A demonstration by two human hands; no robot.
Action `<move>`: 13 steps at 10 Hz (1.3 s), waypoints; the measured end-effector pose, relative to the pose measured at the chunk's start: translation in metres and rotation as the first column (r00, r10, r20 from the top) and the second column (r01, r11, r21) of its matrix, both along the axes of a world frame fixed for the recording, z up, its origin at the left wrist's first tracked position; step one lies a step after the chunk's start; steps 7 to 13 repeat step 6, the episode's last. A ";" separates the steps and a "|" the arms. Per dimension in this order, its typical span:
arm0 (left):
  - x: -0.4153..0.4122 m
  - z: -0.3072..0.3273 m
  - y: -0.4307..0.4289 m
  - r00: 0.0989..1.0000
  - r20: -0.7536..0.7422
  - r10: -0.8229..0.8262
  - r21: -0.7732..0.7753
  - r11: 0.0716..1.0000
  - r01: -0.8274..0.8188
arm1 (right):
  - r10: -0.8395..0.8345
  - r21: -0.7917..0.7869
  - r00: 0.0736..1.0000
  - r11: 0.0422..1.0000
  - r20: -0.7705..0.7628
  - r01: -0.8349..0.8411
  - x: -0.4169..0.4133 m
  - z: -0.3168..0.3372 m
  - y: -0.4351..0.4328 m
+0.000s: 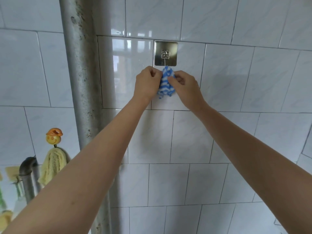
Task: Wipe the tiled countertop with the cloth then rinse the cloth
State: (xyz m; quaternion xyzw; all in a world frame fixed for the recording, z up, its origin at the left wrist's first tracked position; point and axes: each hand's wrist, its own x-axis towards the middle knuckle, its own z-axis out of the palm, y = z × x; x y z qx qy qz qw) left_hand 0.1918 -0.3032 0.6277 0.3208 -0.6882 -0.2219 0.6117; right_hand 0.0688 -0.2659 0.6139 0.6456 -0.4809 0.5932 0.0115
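Now pinching the blue-and-white striped fluffy cloth (166, 82) from either side with left hand (146, 83) and right hand (186, 87). Holding it against the white tiled wall (236, 76), just below the square metal hook plate (165, 48).

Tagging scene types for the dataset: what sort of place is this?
Probably a home kitchen or washroom: glossy white wall tiles, a blue-and-white striped cloth at a square steel stick-on hook, and a yellow towel on a smiley-face hook.
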 end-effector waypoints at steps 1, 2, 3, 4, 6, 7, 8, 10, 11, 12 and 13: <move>0.002 -0.005 0.005 0.999 0.044 -0.022 0.054 0.998 0.019 | 0.024 0.025 0.999 0.999 0.030 -0.025 0.001 -0.005 0.002; 0.005 -0.011 0.008 0.996 0.050 -0.069 0.080 0.995 0.065 | 0.059 0.050 0.995 0.997 0.075 -0.063 0.003 -0.010 0.006; 0.009 -0.013 0.012 0.997 0.061 -0.047 0.083 0.996 0.042 | 0.076 0.069 0.993 0.994 0.093 -0.082 0.003 -0.013 0.011; 0.013 -0.017 0.015 0.999 0.032 0.035 0.057 0.998 -0.037 | 0.069 0.068 0.990 0.995 0.126 -0.078 0.003 -0.020 0.014; 0.026 -0.041 0.042 0.999 0.052 -0.007 0.104 0.995 0.001 | 0.018 0.098 0.964 0.994 0.266 -0.046 -0.002 -0.046 0.028; 0.026 -0.041 0.042 0.999 0.052 -0.007 0.104 0.995 0.001 | 0.018 0.098 0.964 0.994 0.266 -0.046 -0.002 -0.046 0.028; 0.026 -0.041 0.042 0.999 0.052 -0.007 0.104 0.995 0.001 | 0.018 0.098 0.964 0.994 0.266 -0.046 -0.002 -0.046 0.028; 0.026 -0.041 0.042 0.999 0.052 -0.007 0.104 0.995 0.001 | 0.018 0.098 0.964 0.994 0.266 -0.046 -0.002 -0.046 0.028; 0.026 -0.041 0.042 0.999 0.052 -0.007 0.104 0.995 0.001 | 0.018 0.098 0.964 0.994 0.266 -0.046 -0.002 -0.046 0.028; 0.026 -0.041 0.042 0.999 0.052 -0.007 0.104 0.995 0.001 | 0.018 0.098 0.964 0.994 0.266 -0.046 -0.002 -0.046 0.028; 0.026 -0.041 0.042 0.999 0.052 -0.007 0.104 0.995 0.001 | 0.018 0.098 0.964 0.994 0.266 -0.046 -0.002 -0.046 0.028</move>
